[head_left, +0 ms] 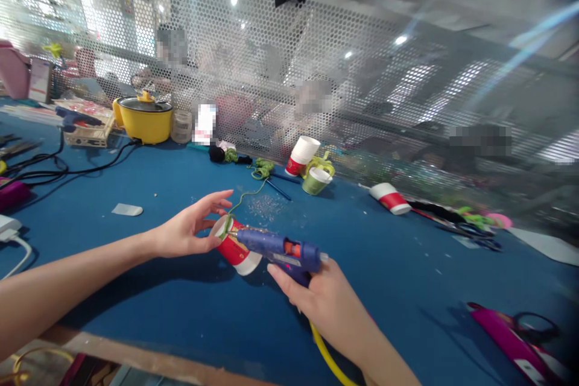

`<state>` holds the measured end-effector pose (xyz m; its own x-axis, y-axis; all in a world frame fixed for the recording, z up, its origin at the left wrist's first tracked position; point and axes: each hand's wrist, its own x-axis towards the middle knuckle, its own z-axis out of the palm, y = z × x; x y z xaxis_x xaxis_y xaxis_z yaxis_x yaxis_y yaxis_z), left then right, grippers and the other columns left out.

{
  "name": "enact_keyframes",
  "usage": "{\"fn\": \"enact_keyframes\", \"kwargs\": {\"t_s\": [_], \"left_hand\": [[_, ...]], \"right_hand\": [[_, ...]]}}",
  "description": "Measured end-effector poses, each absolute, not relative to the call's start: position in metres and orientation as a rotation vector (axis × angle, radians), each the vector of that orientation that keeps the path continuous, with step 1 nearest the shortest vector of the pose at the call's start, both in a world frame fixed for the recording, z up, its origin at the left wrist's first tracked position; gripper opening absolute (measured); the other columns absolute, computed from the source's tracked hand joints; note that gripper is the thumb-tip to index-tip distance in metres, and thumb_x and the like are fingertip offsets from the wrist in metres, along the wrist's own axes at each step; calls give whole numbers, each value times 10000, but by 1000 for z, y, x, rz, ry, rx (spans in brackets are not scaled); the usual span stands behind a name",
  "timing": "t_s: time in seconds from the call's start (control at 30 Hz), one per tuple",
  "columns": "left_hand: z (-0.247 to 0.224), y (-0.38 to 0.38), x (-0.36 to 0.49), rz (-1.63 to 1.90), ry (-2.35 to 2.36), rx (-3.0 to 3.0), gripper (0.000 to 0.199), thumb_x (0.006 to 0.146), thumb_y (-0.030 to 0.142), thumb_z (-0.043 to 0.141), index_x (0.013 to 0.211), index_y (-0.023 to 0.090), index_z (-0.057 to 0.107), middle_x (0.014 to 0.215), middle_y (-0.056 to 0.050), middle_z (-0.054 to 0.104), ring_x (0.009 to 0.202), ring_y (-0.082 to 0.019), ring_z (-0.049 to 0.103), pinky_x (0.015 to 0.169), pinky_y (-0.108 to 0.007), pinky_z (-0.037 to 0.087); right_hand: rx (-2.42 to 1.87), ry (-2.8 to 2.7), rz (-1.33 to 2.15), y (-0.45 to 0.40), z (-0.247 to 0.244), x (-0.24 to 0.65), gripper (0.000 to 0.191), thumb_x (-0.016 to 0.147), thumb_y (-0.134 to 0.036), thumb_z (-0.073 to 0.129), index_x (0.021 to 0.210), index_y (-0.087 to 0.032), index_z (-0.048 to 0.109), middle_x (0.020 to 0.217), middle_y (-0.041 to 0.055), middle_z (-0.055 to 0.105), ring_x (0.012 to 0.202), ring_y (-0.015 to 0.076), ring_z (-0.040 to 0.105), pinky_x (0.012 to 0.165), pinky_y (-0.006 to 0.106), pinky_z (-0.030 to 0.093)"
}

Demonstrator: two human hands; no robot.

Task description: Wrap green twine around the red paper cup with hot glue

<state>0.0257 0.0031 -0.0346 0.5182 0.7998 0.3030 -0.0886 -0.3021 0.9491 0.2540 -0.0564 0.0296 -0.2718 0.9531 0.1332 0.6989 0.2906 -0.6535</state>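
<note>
My left hand (199, 223) holds a red and white paper cup (236, 251) by its near-left end, thumb on the side and fingers behind. The cup is tilted on its side above the table. Green yarn (244, 196) lies against the cup's left end and trails back to a small green bundle (263, 167). My right hand (323, 292) is wrapped round the handle of a blue hot glue gun (275, 247). Its metal nozzle points left and meets the cup near the yarn; whether it touches I cannot tell. A yellow cord hangs below the grip.
Behind stand a stack of paper cups (303, 154) and a green-wrapped cup (316, 181). Another cup (391, 198) lies to the right, near scissors (479, 235). A yellow pot (147, 120) and black cables (67, 172) are at left; a magenta object (511, 338) lies front right.
</note>
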Motion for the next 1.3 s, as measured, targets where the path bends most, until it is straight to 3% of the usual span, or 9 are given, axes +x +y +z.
{"fn": "enact_keyframes", "kwargs": {"t_s": [0.23,0.53,0.8,1.0,1.13,1.3], "left_hand": [[-35,2,26,993,592,1669,685,754,163,609,1340,288,277,1268,-103,383,1170,-228,402,990,-430,381],[-34,1,25,994,572,1660,702,741,173,620,1338,305,275,1256,-98,377,1160,-242,404,989,-469,371],[-34,1,25,986,586,1634,713,744,175,617,1343,314,258,1249,-100,366,1162,-237,389,993,-471,357],[-33,2,26,1006,594,1593,680,748,188,618,1325,329,288,1236,-81,381,1137,-222,405,968,-435,381],[-33,2,25,1010,604,1575,699,735,191,631,1328,318,283,1235,-86,385,1134,-231,410,953,-439,392],[-33,1,24,993,632,1581,687,746,200,624,1325,316,273,1247,-90,372,1143,-229,399,949,-423,398]], "right_hand": [[-1520,-2017,636,-52,28,257,248,780,-334,541,890,-156,675,439,-14,561,454,160,565,466,249,457],[-1544,-2006,591,-45,21,258,237,768,-348,538,813,-159,672,444,-1,574,440,160,570,441,245,449],[-1648,-1799,882,-49,30,257,299,723,-424,557,786,-142,636,379,-40,494,335,122,482,377,229,413],[-1587,-1738,1028,-44,39,276,325,719,-467,592,734,-142,591,510,-6,552,466,126,529,492,250,452],[-1578,-1724,915,-20,41,295,319,720,-450,603,766,-134,587,611,10,585,569,127,542,560,252,445],[-1819,-1668,734,24,25,314,266,762,-411,563,690,-161,506,505,-29,519,433,91,485,448,222,405]]}}
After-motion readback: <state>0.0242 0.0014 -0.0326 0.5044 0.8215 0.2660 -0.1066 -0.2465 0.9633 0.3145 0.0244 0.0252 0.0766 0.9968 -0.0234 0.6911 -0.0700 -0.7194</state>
